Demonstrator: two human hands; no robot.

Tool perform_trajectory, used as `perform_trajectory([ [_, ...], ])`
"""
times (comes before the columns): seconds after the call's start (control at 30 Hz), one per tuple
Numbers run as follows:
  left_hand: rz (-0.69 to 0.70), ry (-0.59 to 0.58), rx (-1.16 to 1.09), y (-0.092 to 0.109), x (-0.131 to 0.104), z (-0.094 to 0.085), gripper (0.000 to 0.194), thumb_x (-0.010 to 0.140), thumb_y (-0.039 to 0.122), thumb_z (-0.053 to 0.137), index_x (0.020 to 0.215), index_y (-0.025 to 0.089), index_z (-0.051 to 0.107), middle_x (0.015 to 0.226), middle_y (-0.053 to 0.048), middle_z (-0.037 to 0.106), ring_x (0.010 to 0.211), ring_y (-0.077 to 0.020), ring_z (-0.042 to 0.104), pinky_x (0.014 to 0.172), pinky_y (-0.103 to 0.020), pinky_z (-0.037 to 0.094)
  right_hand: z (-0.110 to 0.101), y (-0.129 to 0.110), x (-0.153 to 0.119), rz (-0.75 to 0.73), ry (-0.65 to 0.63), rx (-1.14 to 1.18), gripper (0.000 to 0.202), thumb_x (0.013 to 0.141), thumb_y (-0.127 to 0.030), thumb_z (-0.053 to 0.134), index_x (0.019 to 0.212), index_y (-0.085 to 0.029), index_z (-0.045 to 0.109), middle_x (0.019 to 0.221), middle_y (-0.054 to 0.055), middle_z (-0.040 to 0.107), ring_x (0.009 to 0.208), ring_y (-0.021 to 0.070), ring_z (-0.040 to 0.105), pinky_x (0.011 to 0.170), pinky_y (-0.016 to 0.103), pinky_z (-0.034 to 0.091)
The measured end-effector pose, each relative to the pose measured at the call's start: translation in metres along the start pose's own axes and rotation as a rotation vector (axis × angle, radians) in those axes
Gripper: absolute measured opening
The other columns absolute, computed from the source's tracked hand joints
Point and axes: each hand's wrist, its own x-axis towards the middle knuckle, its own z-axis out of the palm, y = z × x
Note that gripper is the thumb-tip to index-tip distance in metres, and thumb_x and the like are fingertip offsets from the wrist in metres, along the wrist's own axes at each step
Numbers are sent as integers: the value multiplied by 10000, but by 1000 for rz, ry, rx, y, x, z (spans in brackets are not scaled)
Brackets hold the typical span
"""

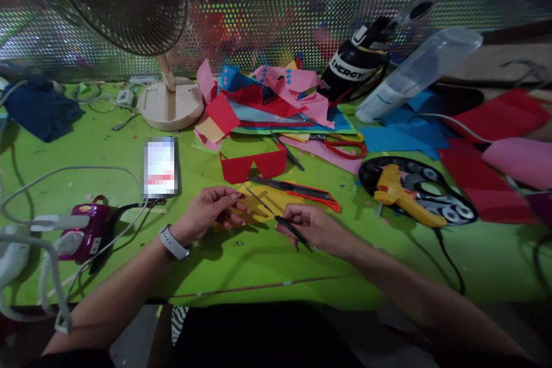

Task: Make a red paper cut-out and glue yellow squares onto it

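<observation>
My right hand (317, 227) grips a pair of slim black-handled scissors (290, 226), whose thin blades point up and left toward my left hand. Across from it, my left hand (218, 207) has its thumb and forefinger drawn together near the blade tips; whatever they pinch is too small to make out. Under both hands lies yellow paper (259, 207). Just beyond it are a red paper glasses shape (271, 165) and an orange-and-black utility knife (317, 194). A white wristband (173, 242) is on my left wrist.
A fan (168, 106), a heap of paper scraps (276, 95), a black bottle (353, 63) and a clear bottle (422, 72) stand behind. Red-handled scissors (345, 149) and a yellow glue gun (401, 198) lie right. Left are a phone (160, 167) and a corded purple power strip (88, 230).
</observation>
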Motion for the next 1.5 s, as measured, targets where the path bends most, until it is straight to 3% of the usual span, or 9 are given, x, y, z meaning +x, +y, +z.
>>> perform_trajectory([
  [0.17,13,5,-2,0,1,0,117,877,262,620,872,146,637,791,-26,726,529,-65,645,439,-143,457,1,-2,0,15,12,-19,545,513,-594,824,658,-191,487,506,-74,513,452,62,495,422,189,365],
  [0.43,63,50,-53,2,-2,2,176,852,276,664,918,117,633,844,-58,732,558,-71,655,460,-144,471,1,-12,-6,53,-24,-105,540,591,-652,747,702,-198,475,521,-47,557,409,64,469,333,173,245],
  [0.77,48,-39,-45,1,-3,3,206,842,319,676,881,118,650,823,-52,729,570,-76,656,477,-153,481,2,1,-2,-19,-83,-27,487,591,-534,815,697,-194,482,561,-66,538,496,69,510,466,189,412],
  [1.5,65,-36,-93,-1,-2,4,194,817,294,700,881,119,644,807,-45,727,562,-74,650,477,-154,481,4,-1,-3,-1,-55,-17,509,550,-551,829,669,-197,482,533,-77,512,489,73,499,476,206,443],
])
